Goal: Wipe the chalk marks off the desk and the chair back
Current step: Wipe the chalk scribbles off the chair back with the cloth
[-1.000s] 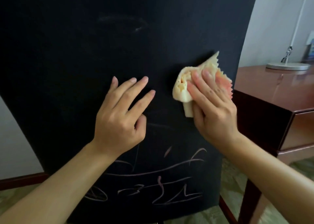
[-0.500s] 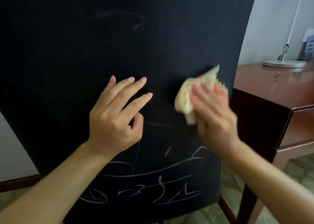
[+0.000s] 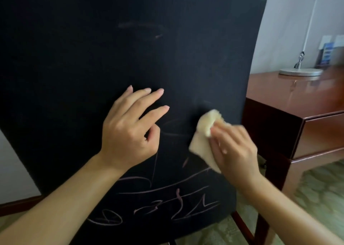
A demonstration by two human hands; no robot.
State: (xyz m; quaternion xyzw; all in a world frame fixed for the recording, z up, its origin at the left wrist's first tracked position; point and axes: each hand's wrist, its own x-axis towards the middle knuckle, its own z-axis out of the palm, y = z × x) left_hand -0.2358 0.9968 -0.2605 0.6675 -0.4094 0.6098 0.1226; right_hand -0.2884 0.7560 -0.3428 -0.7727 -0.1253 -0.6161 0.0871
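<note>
The black chair back [image 3: 74,62] fills most of the view. Pale chalk marks [image 3: 167,205] run across its lower part, and a faint smear [image 3: 141,28] shows near the top. My left hand [image 3: 130,131] rests flat on the fabric with straight fingers. My right hand [image 3: 234,150] presses a crumpled yellow cloth [image 3: 202,138] against the chair back near its right edge, just above the chalk lines; the hand is blurred. The reddish wooden desk [image 3: 290,99] stands to the right behind the chair.
A lamp with a round metal base [image 3: 300,71] stands on the desk's far side, with blue and white items [image 3: 327,53] behind it. Patterned carpet [image 3: 316,189] lies below. A pale wall is behind.
My right hand has swept the cloth downward along the chair back's right side, toward the chalk lines. My left hand has stayed in place.
</note>
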